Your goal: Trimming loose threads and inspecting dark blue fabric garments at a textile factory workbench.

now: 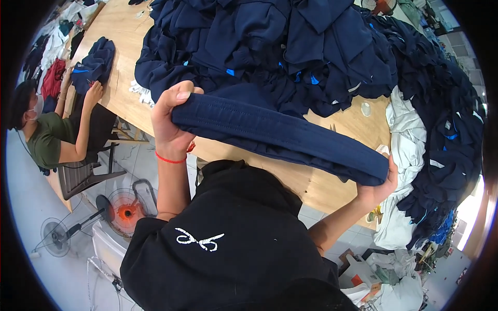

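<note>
The left hand (170, 122) grips the band (277, 133) at its left end, the right hand (383, 187) its right; its long axis slants down rightward between them, pile (249, 39) beyond.

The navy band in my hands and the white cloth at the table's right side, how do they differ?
The navy band is dark; the white cloth is pale. The navy band is held out lengthwise between your left hand and right hand; the white cloth lies loose, bunched in creases. Both are fabric.
</note>
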### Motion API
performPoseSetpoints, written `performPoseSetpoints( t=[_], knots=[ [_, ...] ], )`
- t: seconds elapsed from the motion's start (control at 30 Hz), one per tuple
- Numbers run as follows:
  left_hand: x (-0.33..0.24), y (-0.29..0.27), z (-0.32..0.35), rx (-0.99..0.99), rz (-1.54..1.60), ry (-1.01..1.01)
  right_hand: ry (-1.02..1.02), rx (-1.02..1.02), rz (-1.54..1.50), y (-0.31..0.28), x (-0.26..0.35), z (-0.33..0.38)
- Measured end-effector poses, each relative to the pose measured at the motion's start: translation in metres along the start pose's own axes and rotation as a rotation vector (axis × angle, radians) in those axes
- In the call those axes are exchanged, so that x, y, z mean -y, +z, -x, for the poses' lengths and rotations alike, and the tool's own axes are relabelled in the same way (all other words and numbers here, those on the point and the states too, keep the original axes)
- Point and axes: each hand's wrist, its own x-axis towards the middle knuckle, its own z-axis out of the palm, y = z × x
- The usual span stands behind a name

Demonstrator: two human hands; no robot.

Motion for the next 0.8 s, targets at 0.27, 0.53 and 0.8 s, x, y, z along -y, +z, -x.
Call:
performPoseSetpoints(
  t=[0.27, 0.53, 0.8],
  knots=[
    [-0.005, 0.012, 0.009, 0.028, -0.181, 0.099, -0.007, 0.464, -0.08, 0.006, 0.016, 0.023],
    [-0.005, 0.0, 0.003, 0.142, -0.087, 0.035, 0.04, 0.506, -0.093, 0.004, 0.018, 0.023],
    [0.007, -0.026, -0.011, 0.168, 0.625, -0.254, 0.362, 0.491, -0.377, -0.001, 0.016, 0.014]
  ],
)
